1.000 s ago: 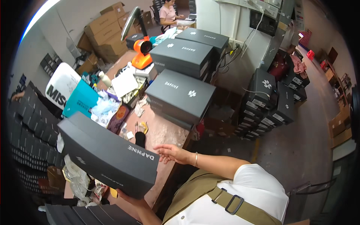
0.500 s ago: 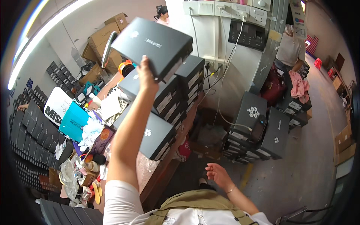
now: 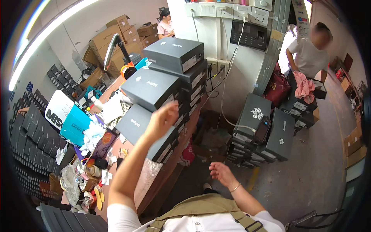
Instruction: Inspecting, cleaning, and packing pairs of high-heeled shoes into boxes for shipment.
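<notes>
My left hand [image 3: 165, 120] is held over the dark grey shoe boxes on the workbench, fingers loosely bent, with no box in its grip. Just beyond it, a shoe box [image 3: 152, 88] tops the middle stack. Another shoe box [image 3: 174, 50] sits highest, on the rear stack, slightly askew on the one below. Nearer to me, a lower shoe box [image 3: 133, 123] lies partly behind my left hand and forearm. In front of my body hangs my right hand [image 3: 224, 174], empty, its fingers loosely curled and apart.
More shoe boxes [image 3: 251, 114] stand on the floor at right, a dark device and cable on top. Cluttered materials [image 3: 91, 174] and an orange-based lamp [image 3: 126, 71] occupy the bench. A co-worker [image 3: 311, 50] stands far right; a carton [image 3: 212, 141] lies below the bench edge.
The shoe box carried by my left hand now rests on the rear stack, released. That hand has come down and back toward me. The co-worker at right shows more fully.
</notes>
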`<control>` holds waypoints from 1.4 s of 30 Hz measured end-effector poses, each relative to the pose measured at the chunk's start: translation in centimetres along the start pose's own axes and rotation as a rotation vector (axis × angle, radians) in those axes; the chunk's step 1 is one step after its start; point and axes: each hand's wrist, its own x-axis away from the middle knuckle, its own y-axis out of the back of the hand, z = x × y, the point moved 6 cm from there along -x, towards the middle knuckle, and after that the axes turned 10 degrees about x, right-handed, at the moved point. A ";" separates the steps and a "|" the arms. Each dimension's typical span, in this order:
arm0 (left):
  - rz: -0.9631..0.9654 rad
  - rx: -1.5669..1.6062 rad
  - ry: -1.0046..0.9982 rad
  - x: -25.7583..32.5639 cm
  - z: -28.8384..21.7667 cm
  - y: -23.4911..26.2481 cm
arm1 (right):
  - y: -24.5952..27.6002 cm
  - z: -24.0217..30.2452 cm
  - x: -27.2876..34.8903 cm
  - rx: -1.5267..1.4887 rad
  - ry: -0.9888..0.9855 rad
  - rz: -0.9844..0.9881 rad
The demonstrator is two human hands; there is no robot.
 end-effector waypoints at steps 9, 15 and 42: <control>-0.161 0.527 0.596 32.5 4.7 -3.9 | -3.5 5.9 1.7 0.089 0.316 -0.150; -0.168 0.733 0.686 39.4 4.3 -7.4 | -4.0 6.8 8.7 0.150 0.407 -0.223; 0.754 0.413 0.458 24.8 -3.7 -30.2 | 34.1 9.5 59.3 -0.244 0.900 -1.573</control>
